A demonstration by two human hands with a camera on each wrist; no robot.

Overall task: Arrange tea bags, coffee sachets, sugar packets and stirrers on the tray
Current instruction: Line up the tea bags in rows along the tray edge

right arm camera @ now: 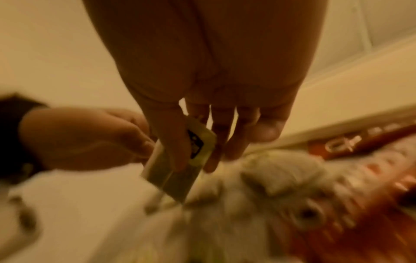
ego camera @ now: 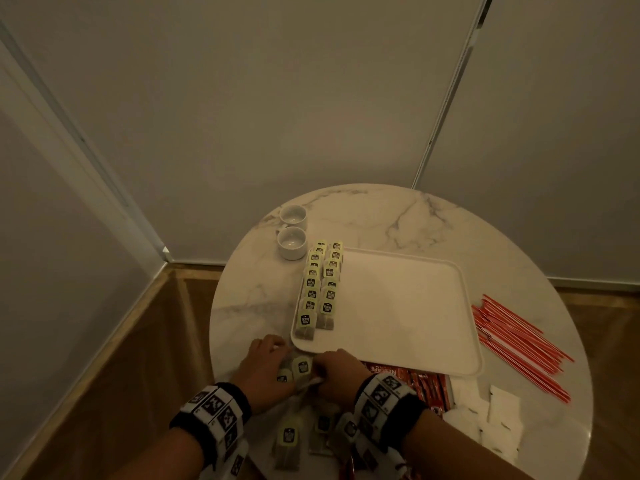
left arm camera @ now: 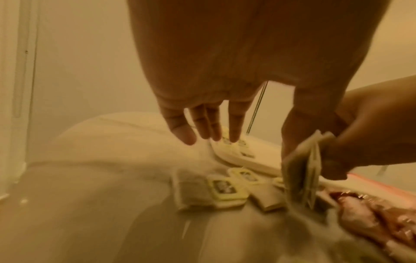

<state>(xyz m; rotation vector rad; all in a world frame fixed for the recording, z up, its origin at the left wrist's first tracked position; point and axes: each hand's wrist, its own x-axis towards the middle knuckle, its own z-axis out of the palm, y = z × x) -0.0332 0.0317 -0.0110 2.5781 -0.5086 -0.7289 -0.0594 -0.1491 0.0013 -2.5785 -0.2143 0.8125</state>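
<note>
A white tray (ego camera: 398, 306) lies on a round marble table (ego camera: 398, 216). Two rows of yellow-tagged tea bags (ego camera: 318, 289) run along the tray's left side. Just in front of the tray's near-left corner, my right hand (ego camera: 332, 370) pinches a small stack of tea bags (ego camera: 300, 367) between thumb and fingers, the stack (right arm camera: 175, 178) hanging on edge. My left hand (ego camera: 266, 362) is right beside it; its fingers (left arm camera: 202, 128) hang straight and its thumb (left arm camera: 299, 128) rests against the stack (left arm camera: 301, 170). More loose tea bags (ego camera: 287, 441) lie near the table's front edge.
Red coffee sachets (ego camera: 426, 386) lie right of my right hand, with white sugar packets (ego camera: 498, 417) beyond them. Red stirrers (ego camera: 519, 348) fan out right of the tray. Two white cups (ego camera: 292, 242) stand behind the tray's left end. Walls close in behind the table.
</note>
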